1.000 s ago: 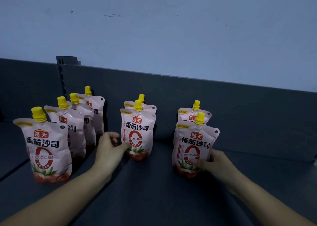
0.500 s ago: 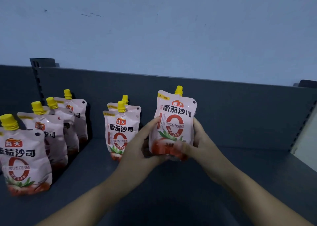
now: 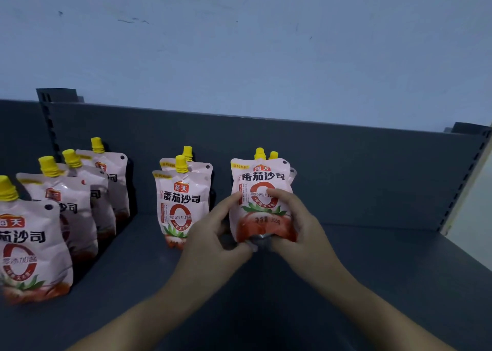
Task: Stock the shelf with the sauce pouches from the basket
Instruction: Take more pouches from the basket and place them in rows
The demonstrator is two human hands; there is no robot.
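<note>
The dark grey shelf carries upright sauce pouches: a left row of four, a middle row of two, and one rear pouch at right.

Pouches in three rows on shelf

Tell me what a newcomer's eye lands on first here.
First, the pink sauce pouch held by the left hand and right hand, mid-shelf. Next, the row of four yellow-capped pouches standing at the left and a pair beside the hands, bright against the dark grey shelf.
</note>
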